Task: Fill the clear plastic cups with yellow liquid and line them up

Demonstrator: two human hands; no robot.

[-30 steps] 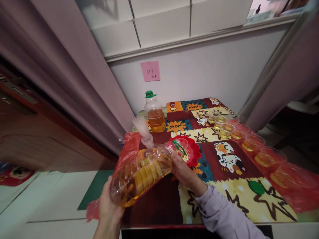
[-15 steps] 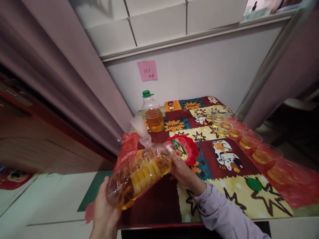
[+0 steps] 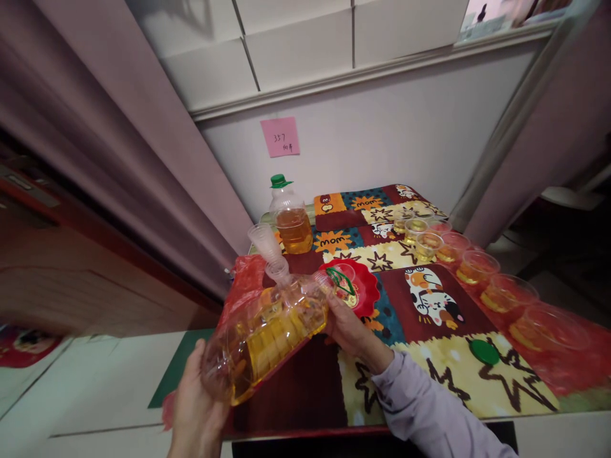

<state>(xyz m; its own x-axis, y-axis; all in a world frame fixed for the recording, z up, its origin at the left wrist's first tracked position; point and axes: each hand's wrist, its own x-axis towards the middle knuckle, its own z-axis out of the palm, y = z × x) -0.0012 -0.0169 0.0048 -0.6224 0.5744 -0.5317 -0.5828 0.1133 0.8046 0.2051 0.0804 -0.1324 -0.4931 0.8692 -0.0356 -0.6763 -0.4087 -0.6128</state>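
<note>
A large clear plastic oil bottle (image 3: 272,343), part full of yellow oil, lies tilted between my hands. Its mouth points up and to the right, toward a red scalloped plate (image 3: 371,294). My left hand (image 3: 198,394) cups the base at lower left. Around the neck end, the fingers of my right hand (image 3: 347,326) are closed, partly hidden behind the bottle. A green plastic handle loop (image 3: 340,280) shows at the neck, over the plate. What stands on the plate is hard to make out. To the right lies a green cap (image 3: 484,351).
A second bottle (image 3: 294,229) with a green lid stands at the back left, beside stacked clear cups (image 3: 265,240). Several cups (image 3: 477,267) of yellow liquid line the table's right side. Patterned mats (image 3: 429,375) cover the table; a wall (image 3: 363,133) rises behind.
The bottle's base end has shifted slightly left and down with my left hand. My right hand keeps its place at the neck, and the view has moved a little.
</note>
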